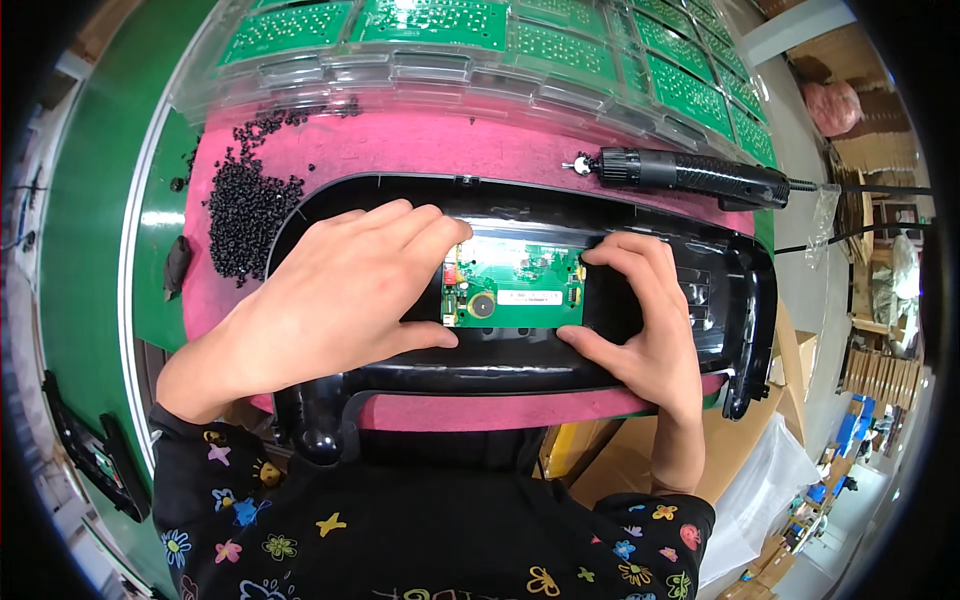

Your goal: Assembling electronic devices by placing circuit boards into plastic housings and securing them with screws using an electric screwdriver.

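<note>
A green circuit board (530, 265) with a round buzzer and a white label lies inside a long, glossy black plastic housing (470, 380). My left hand (350, 285) holds the board's left end, fingers at the far corner and thumb at the near one. At the opposite end my right hand (645, 320) grips it the same way, index finger at the far right corner and thumb at the near edge. Whether the board rests fully on the housing floor I cannot tell.
Beyond the housing, a black electric screwdriver (690, 178) lies on the pink mat (420, 140), its cable running right. A heap of small black screws (240, 220) spreads at the left. Clear trays (400, 70) of green boards stand at the back. Another black housing (95, 450) is far left.
</note>
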`<state>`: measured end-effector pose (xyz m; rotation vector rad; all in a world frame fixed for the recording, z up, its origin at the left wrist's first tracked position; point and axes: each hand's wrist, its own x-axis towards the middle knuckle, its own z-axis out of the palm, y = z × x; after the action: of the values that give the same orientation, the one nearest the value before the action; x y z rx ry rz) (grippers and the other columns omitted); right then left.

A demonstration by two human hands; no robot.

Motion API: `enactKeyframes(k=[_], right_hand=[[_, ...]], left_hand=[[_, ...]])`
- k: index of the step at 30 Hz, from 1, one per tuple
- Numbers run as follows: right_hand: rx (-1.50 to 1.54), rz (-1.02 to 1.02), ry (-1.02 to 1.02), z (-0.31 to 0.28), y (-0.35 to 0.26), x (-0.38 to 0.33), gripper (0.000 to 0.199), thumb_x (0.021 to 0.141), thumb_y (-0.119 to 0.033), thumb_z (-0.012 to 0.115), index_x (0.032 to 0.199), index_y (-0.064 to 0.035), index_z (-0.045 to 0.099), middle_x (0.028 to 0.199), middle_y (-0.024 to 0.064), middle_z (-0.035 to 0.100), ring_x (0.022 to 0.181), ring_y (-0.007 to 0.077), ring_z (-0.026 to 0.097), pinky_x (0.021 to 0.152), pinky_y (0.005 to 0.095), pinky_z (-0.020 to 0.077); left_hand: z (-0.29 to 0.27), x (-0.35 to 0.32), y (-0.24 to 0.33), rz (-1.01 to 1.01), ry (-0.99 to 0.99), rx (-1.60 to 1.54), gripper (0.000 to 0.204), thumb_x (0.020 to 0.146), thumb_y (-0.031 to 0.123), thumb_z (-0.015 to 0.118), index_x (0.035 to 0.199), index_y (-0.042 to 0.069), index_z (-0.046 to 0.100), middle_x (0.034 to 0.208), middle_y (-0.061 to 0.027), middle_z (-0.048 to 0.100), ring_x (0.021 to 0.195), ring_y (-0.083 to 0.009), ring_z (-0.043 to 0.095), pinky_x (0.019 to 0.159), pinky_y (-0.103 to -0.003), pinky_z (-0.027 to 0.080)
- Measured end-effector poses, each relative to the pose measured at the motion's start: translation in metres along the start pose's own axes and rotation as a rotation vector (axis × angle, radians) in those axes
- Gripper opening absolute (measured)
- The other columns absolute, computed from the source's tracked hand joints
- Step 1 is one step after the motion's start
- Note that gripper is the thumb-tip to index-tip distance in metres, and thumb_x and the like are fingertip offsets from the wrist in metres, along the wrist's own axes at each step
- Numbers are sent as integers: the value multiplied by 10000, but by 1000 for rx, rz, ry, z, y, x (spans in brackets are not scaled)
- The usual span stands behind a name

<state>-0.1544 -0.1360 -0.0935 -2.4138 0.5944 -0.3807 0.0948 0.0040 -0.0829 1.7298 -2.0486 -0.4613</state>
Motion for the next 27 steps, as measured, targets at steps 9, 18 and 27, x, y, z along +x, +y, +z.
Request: enactKeyframes(k=[9,18,27], right_hand=[[51,49,3,2,-8,9,579,614,-67,861,1123,-26,589,1163,136,545,1062,304,519,932,388,441],[-82,276,514,-57,13,-5,178,899,-13,658,777,-4,530,747,33,569,701,86,486,664,224,398],[-29,424,399,-90,61,34,495,969,-152,635,1409,-88,419,1050,72,552,926,100,582,801,244,478]], left_hand=[[-1,-5,-12,22,42,-29,721,602,219,876,1199,12,530,890,-90,560,829,-268,596,746,-378,502],[-10,-11,-18,-17,116,-21,532,728,173,790,1156,2,524,962,-125,601,872,-317,626,735,-400,519],[-18,-11,-29,-109,110,67,147,876,111,634,872,8,530,806,-153,605,765,-368,623,631,-451,486]])
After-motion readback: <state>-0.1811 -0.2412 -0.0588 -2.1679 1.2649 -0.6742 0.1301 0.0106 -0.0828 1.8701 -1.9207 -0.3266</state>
